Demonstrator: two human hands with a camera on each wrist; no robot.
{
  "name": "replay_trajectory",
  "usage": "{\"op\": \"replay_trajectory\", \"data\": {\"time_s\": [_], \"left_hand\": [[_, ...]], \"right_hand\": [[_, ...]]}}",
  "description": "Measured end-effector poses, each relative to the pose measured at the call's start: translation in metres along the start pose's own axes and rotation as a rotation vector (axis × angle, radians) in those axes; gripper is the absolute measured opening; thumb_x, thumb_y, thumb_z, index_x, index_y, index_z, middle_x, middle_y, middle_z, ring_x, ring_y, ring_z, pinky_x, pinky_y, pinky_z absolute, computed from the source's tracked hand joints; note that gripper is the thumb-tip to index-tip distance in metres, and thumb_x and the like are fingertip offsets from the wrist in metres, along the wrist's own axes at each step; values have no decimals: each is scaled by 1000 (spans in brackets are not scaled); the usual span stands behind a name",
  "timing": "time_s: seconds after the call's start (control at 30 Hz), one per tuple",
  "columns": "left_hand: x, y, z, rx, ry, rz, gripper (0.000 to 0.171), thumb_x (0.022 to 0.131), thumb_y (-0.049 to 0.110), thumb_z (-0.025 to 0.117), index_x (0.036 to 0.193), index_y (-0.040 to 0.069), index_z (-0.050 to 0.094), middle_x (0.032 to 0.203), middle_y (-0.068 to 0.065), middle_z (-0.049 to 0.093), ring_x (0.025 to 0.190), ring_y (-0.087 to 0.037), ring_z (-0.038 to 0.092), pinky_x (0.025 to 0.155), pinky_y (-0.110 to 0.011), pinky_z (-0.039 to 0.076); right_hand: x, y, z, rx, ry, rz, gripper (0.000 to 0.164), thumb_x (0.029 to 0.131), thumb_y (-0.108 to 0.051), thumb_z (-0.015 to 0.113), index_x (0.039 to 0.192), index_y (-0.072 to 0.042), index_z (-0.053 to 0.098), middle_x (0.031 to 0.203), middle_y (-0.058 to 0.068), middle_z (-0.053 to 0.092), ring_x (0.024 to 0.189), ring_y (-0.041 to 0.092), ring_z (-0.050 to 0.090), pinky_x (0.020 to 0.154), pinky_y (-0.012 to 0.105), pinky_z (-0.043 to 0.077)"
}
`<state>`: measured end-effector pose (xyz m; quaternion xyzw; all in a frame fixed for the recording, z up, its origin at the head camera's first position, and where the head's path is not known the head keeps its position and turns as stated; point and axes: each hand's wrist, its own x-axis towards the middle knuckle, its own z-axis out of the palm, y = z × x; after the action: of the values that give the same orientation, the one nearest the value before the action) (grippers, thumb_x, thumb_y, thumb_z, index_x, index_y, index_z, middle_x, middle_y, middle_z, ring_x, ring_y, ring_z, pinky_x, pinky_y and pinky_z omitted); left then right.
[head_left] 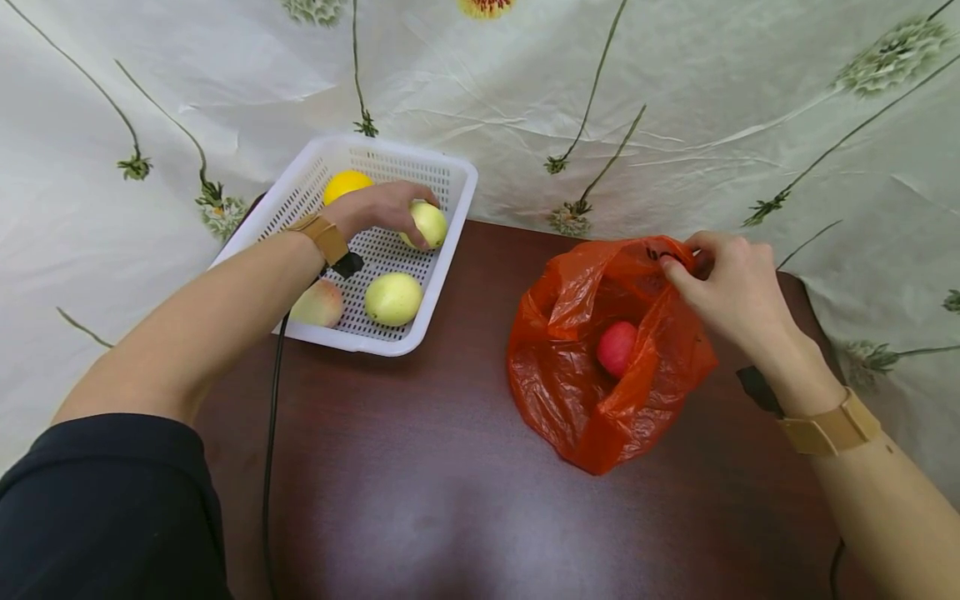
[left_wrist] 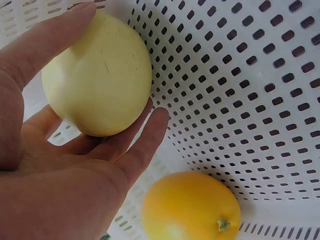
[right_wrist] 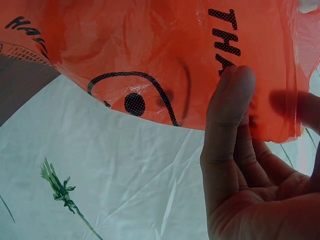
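Note:
My left hand reaches into a white perforated plastic basket. Its thumb and fingers curl round a smooth, pale yellow-green fruit near the basket's right wall. An orange lies close below that hand in the left wrist view. My right hand pinches the rim of a red plastic bag between thumb and fingers, as the right wrist view also shows. Through the bag's mouth a round pinkish-red fruit is visible inside.
Another pale yellow-green fruit and a blushed peach lie at the basket's near end. Basket and bag stand apart on a dark brown table. A black cable runs down the left side. Behind hangs a flower-patterned cloth.

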<state>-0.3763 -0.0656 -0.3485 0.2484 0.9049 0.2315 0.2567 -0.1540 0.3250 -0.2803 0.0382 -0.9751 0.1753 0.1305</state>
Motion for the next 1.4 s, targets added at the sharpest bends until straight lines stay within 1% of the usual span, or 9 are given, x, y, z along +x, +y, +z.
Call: {"op": "replay_trajectory", "data": {"time_s": [0.1,0.33,0.5,0.8,0.87,1.0,1.07,1.2,1.4], "left_hand": [[0,0,0,16,-2,7,76,71,18,81,135,11,42,128,-13,44,105,-30,42,89,-42,35],[-1,2,1,174,-7,22,76,67,26,83,131,13,45,126,-13,46,103,-31,43,89,-43,36],[-2,0,1,215,1,41,73,65,30,84,127,13,48,124,-13,48,102,-31,44,87,-43,37],[-13,-5,-6,210,40,58,73,66,35,83,126,11,50,124,-14,48,101,-30,43,85,-41,37],[-16,-6,-9,186,45,47,71,67,35,82,126,11,50,123,-14,48,101,-30,45,83,-41,38],[-20,-8,-13,90,48,-8,63,72,30,80,125,11,50,121,-18,52,104,-30,49,82,-41,41],[-20,-9,-14,55,53,-24,61,74,25,78,125,8,50,121,-21,52,106,-31,49,84,-43,42],[-17,-9,-10,52,52,-13,66,73,23,79,128,2,47,124,-25,49,111,-34,46,89,-45,39],[-12,-7,-5,57,40,-16,71,72,24,80,131,3,45,127,-23,47,109,-33,45,91,-43,37]], "right_hand": [[1,0,0,-1,5,-7,21,87,-33,60,87,-12,66,62,3,58,57,22,49,52,37,36],[1,-1,1,1,7,-10,21,87,-33,61,87,-13,66,60,3,57,56,22,48,49,36,36],[1,-2,2,5,2,-8,22,87,-34,60,87,-13,65,58,2,56,55,22,47,49,36,35],[2,-3,3,7,1,-9,24,87,-36,60,86,-13,65,58,3,56,54,22,46,46,35,35],[3,-3,3,9,-6,-5,24,88,-37,59,86,-13,64,58,3,55,53,22,45,45,34,35],[4,-3,2,9,-11,-4,25,88,-37,58,87,-14,65,58,3,56,53,22,46,45,34,35],[5,-3,1,7,-5,-8,24,88,-36,58,88,-13,65,58,3,57,53,22,46,46,34,35],[5,-4,1,5,9,-31,22,88,-33,59,87,-12,66,58,2,58,53,22,47,47,35,35],[4,-5,2,15,-3,-15,23,88,-34,58,89,-13,67,58,2,58,54,22,47,47,35,35]]}}
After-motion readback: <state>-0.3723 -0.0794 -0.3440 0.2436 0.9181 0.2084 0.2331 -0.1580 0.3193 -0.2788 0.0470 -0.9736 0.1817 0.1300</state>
